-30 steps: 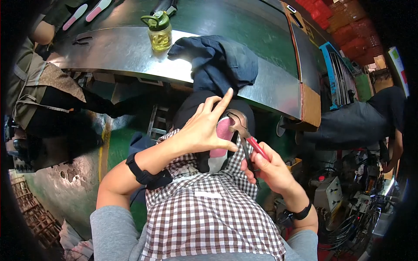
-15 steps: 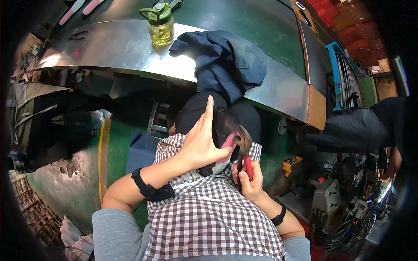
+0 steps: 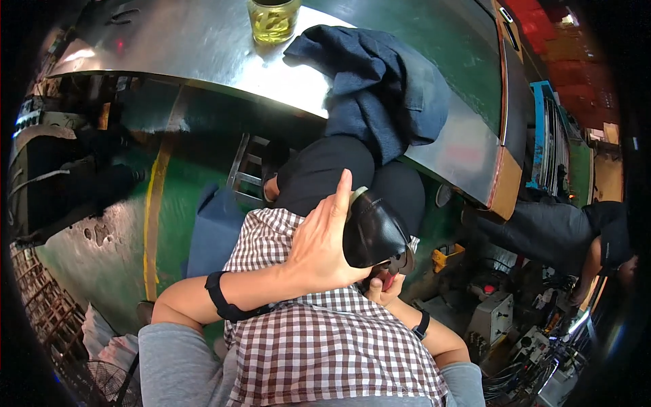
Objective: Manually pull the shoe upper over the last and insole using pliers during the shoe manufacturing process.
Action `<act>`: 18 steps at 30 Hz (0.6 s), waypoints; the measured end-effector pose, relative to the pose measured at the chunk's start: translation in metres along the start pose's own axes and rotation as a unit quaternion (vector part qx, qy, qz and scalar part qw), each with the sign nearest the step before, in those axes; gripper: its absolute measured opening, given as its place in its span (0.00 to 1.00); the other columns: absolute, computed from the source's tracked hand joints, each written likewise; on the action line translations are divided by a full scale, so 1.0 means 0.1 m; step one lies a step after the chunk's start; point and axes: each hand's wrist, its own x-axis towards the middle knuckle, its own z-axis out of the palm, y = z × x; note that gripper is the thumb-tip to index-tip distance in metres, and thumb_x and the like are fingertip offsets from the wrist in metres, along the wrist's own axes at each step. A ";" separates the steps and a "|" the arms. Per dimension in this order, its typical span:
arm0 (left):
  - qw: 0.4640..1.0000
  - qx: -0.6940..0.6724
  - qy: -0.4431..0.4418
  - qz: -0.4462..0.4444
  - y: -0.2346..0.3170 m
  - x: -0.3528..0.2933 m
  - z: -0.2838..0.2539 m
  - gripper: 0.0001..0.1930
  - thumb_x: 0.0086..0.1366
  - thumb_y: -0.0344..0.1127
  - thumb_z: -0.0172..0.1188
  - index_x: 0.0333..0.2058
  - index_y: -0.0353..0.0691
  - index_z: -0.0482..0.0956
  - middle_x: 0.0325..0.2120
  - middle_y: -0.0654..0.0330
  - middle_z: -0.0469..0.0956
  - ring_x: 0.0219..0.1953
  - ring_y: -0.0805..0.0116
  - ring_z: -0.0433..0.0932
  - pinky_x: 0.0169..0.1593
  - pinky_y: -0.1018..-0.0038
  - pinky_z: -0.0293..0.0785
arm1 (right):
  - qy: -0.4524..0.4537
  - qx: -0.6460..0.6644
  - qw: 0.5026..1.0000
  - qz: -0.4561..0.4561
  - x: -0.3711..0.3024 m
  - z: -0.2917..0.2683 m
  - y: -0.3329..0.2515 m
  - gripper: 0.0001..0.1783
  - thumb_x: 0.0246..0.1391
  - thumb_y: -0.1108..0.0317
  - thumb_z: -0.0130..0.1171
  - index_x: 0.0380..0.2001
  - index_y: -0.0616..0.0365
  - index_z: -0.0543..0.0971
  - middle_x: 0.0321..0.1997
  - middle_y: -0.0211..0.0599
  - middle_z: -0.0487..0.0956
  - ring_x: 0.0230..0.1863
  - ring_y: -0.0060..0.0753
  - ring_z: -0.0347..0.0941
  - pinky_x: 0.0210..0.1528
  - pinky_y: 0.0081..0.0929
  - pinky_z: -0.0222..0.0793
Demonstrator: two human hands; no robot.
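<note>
My left hand [image 3: 319, 247] grips a black leather shoe [image 3: 376, 230] above my lap, index finger stretched out along its side and the other fingers mostly hidden. The shoe's smooth, glossy black surface faces up, with a pale rim at its far end. Close under the near end of the shoe, my right hand [image 3: 385, 292] is closed round red-handled pincers [image 3: 407, 261]. Their dark metal jaws are at the shoe's near right edge; whether they grip the leather I cannot tell. The shoe and my left hand partly hide the handles.
A metal-edged table [image 3: 203, 74] lies ahead, bearing a bottle of yellow-green liquid [image 3: 272, 26] and a dark blue cloth [image 3: 386, 81] that hangs toward my knees. A metal stool [image 3: 245, 166] is under it. People sit left and right, beside machinery [image 3: 495, 319] at lower right.
The shoe has turned, so its black leather faces up instead of the pink and grey part. My right hand and the pincers have gone lower, partly behind it. The view has shifted.
</note>
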 end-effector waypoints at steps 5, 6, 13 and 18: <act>1.000 -0.006 -0.021 -0.010 0.00 0.02 -0.01 0.71 0.42 0.47 0.79 0.70 0.25 0.32 0.57 0.37 0.69 0.57 0.44 0.73 0.61 0.61 0.69 | -0.019 -0.018 0.999 -0.018 0.03 -0.04 -0.10 0.26 0.64 0.52 0.57 0.49 0.66 0.69 0.36 0.41 0.77 0.34 0.28 0.75 0.39 0.26 0.73; 1.000 -0.006 -0.020 -0.008 0.01 0.03 -0.02 0.71 0.42 0.47 0.79 0.70 0.25 0.32 0.57 0.37 0.69 0.57 0.44 0.73 0.61 0.61 0.69 | -0.026 -0.005 0.999 -0.022 0.06 -0.06 -0.15 0.25 0.65 0.54 0.57 0.50 0.66 0.69 0.37 0.42 0.78 0.35 0.28 0.75 0.40 0.27 0.74; 0.999 -0.032 -0.031 -0.004 0.03 0.04 -0.04 0.69 0.45 0.43 0.77 0.71 0.29 0.30 0.54 0.37 0.70 0.55 0.42 0.73 0.60 0.59 0.69 | -0.177 0.111 0.923 0.323 0.20 -0.48 -1.11 0.18 0.69 0.56 0.51 0.43 0.63 0.71 0.57 0.58 0.75 0.57 0.46 0.77 0.59 0.38 0.70; 1.000 -0.005 -0.024 0.003 0.06 0.05 -0.03 0.68 0.46 0.44 0.77 0.71 0.31 0.31 0.54 0.34 0.68 0.55 0.39 0.72 0.61 0.57 0.68 | -0.166 0.053 0.927 0.332 0.22 -0.42 -1.44 0.18 0.70 0.56 0.50 0.44 0.63 0.70 0.47 0.48 0.79 0.50 0.37 0.78 0.52 0.29 0.72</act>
